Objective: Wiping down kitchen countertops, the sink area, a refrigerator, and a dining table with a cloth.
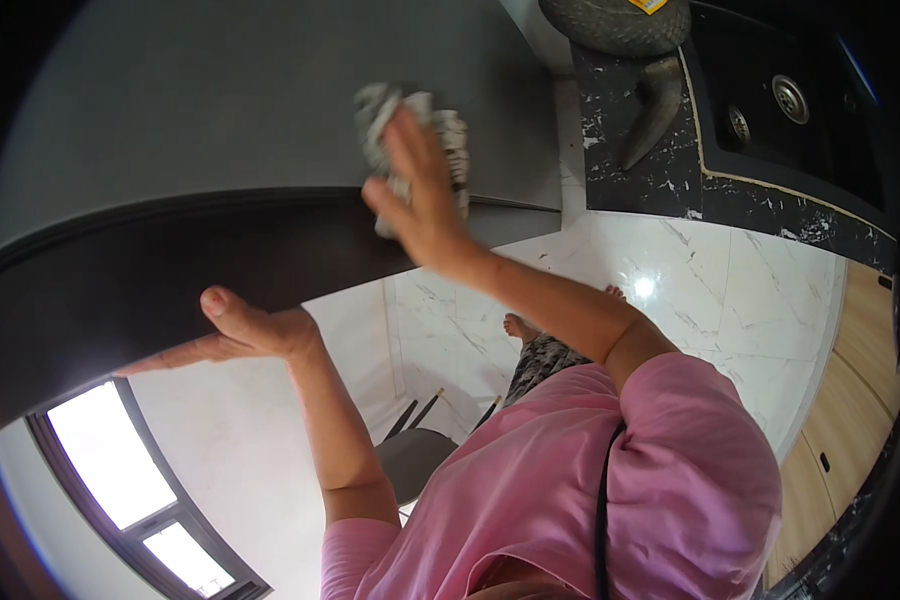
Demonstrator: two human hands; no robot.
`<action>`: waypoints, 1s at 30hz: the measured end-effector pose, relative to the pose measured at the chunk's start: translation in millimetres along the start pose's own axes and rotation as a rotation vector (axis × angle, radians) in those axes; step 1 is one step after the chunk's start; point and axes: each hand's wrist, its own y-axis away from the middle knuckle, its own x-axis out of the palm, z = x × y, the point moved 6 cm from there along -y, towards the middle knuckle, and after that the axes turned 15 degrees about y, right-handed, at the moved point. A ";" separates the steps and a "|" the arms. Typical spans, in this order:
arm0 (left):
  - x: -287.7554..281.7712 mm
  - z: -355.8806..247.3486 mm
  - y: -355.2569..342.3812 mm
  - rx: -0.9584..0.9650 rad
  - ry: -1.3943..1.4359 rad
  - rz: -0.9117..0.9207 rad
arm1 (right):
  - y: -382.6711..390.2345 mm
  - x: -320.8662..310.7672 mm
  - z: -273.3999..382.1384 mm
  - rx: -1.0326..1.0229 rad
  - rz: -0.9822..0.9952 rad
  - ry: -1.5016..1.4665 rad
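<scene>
A large dark grey panel with a black lower edge fills the upper left. My right hand presses a crumpled black-and-white patterned cloth onto the panel's face near its right end. Motion blurs the cloth and the fingertips, and the palm covers part of the fabric. Lower and to the left, my left hand lies against the panel's black edge with the thumb up and the fingers stretched out. Nothing shows in that hand.
To the right stands a black white-veined counter with a dark sink. On it lie a curved, horn-like dark object and a rounded grey textured object. A grey stool or chair, wooden cabinets and a window are lower down.
</scene>
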 end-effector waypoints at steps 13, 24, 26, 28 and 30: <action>-0.1 1.9 0.9 0.043 -0.062 -0.036 | -40.9 57.2 -101.2 0.345 0.030 -0.196; 10.9 -8.7 1.6 -0.022 0.092 -0.030 | -74.4 109.4 -245.0 0.703 0.187 -0.438; 12.3 -13.0 1.5 -0.018 0.110 -0.036 | 12.2 110.0 -278.4 0.878 0.299 -0.216; 34.7 -13.2 3.6 -0.067 0.216 -0.042 | 104.6 108.5 -339.3 0.970 0.151 -0.207; 12.9 -10.6 0.4 -0.030 0.109 -0.050 | 128.5 106.7 -277.5 1.036 0.191 -0.274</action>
